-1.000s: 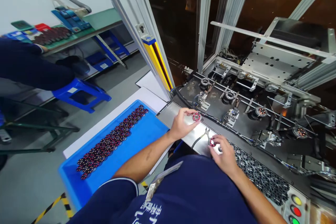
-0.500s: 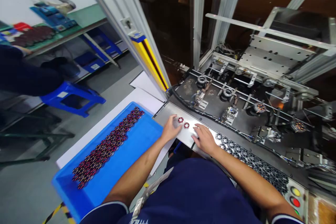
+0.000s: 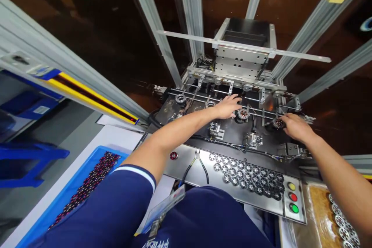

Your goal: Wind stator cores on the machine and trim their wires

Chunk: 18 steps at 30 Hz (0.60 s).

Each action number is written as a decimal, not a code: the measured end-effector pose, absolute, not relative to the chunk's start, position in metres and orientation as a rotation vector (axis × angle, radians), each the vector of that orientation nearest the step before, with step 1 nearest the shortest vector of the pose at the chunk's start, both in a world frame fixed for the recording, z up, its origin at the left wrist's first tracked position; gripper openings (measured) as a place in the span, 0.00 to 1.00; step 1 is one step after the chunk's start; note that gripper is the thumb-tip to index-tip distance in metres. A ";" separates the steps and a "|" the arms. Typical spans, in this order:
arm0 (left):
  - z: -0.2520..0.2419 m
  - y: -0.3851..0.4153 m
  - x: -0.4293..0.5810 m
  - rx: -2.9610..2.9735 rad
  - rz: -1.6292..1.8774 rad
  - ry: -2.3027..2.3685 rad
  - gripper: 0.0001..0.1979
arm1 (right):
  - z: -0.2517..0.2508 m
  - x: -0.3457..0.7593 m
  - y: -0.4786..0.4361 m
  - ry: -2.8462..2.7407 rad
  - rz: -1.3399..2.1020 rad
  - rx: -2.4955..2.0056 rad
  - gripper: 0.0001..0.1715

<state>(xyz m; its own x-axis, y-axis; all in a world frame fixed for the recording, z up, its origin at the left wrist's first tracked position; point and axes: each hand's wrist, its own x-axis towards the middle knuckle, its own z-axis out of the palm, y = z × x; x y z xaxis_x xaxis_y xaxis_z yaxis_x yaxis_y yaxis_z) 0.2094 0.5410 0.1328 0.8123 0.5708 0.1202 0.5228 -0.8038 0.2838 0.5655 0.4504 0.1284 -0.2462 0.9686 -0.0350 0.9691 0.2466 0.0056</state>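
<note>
My left hand (image 3: pixel 228 107) reaches over the machine bed with its fingers spread. Close to its thumb, a copper-wound motor stator (image 3: pixel 243 114) sits on a round fixture. My right hand (image 3: pixel 297 127) is at the rightmost fixture, its fingers closed at the edge of another wound stator (image 3: pixel 278 123); the fingertips are partly hidden. Two more round fixtures stand to the left: an open ring (image 3: pixel 180 99) and one (image 3: pixel 210 104) partly covered by my left forearm. On the front metal ledge (image 3: pixel 186 172) lie a red-rimmed stator (image 3: pixel 173 155) and cutting pliers (image 3: pixel 197 159).
Several bare stator cores (image 3: pixel 241 173) lie in rows on the ledge, left of the yellow, red and green buttons (image 3: pixel 293 197). A blue tray (image 3: pixel 97 151) with many red stators is at lower left. Metal posts (image 3: pixel 154 27) and a yellow light barrier (image 3: pixel 93 97) frame the machine.
Both hands have left the two red-rimmed stators on the ledge and moved forward and right over the fixtures. The view has swung right; the pliers and bare cores now show fully.
</note>
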 end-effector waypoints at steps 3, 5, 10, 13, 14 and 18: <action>0.109 0.553 0.240 2.768 0.187 0.798 0.22 | 0.109 0.583 0.451 2.381 -0.031 1.959 0.28; 0.098 0.556 0.248 2.771 0.150 0.783 0.20 | 0.099 0.590 0.450 2.356 -0.036 1.989 0.28; 0.088 0.562 0.252 2.777 0.105 0.755 0.17 | 0.086 0.598 0.453 2.354 -0.067 2.005 0.21; 0.089 0.563 0.255 2.784 0.063 0.743 0.19 | 0.082 0.598 0.455 2.384 -0.084 1.981 0.19; 0.089 0.563 0.255 2.787 0.043 0.737 0.19 | 0.081 0.598 0.456 2.394 -0.087 1.974 0.19; 0.089 0.565 0.259 2.791 -0.048 0.716 0.17 | 0.078 0.597 0.458 2.411 -0.098 1.951 0.18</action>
